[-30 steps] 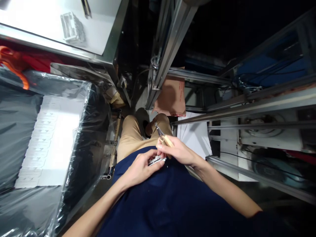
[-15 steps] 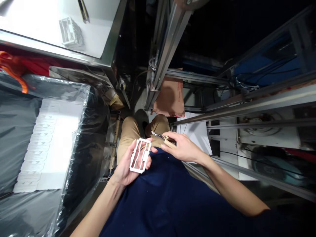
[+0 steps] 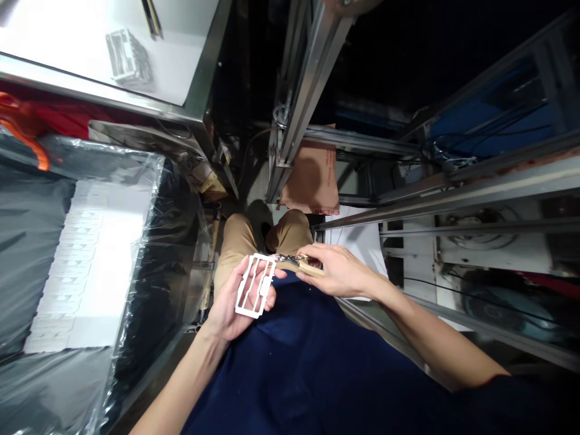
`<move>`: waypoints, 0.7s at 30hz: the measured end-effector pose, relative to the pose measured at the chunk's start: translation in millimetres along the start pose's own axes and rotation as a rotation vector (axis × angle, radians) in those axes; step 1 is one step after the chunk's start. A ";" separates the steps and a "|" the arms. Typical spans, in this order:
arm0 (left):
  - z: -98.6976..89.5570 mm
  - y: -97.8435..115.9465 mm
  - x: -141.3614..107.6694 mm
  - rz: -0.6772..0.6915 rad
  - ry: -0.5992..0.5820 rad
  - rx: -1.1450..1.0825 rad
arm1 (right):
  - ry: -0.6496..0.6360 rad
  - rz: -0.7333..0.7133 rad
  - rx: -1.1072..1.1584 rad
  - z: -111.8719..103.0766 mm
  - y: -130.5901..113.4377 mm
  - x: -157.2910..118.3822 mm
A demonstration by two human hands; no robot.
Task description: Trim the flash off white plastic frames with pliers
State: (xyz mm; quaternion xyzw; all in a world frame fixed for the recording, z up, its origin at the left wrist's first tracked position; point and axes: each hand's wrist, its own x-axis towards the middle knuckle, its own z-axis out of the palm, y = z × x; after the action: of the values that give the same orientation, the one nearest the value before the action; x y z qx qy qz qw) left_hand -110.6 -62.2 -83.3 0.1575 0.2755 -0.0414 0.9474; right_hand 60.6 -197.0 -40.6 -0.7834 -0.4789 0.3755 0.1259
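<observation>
White slotted plastic frame [image 3: 255, 285] pinched in left hand [image 3: 235, 305]: light, thin, likely brittle, best held by edges; right hand [image 3: 338, 272] grips tan-handled cutters [image 3: 302, 266]

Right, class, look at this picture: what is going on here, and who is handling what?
A seated person holds a white plastic frame flat in the left hand. The right hand grips a small cutter with tan handles, its metal tip at the frame's upper edge. To the person's left, a plastic-lined bin holds rows of white parts. More white parts lie on the table above it.
</observation>
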 end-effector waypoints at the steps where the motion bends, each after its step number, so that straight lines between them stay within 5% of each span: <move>1: 0.1 0.4 -0.1 0.000 -0.001 -0.006 | 0.002 -0.002 0.000 0.0 0.2 0.7; 21: -1.2 1.9 2.9 -0.013 0.005 -0.076 | -0.004 0.009 0.011 5.9 1.5 4.0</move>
State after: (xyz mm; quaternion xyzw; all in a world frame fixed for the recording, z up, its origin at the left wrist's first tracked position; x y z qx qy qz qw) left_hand -108.5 -59.9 -85.3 0.1198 0.2803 -0.0367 0.9517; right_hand 58.4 -195.4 -47.3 -0.7840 -0.4736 0.3804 0.1276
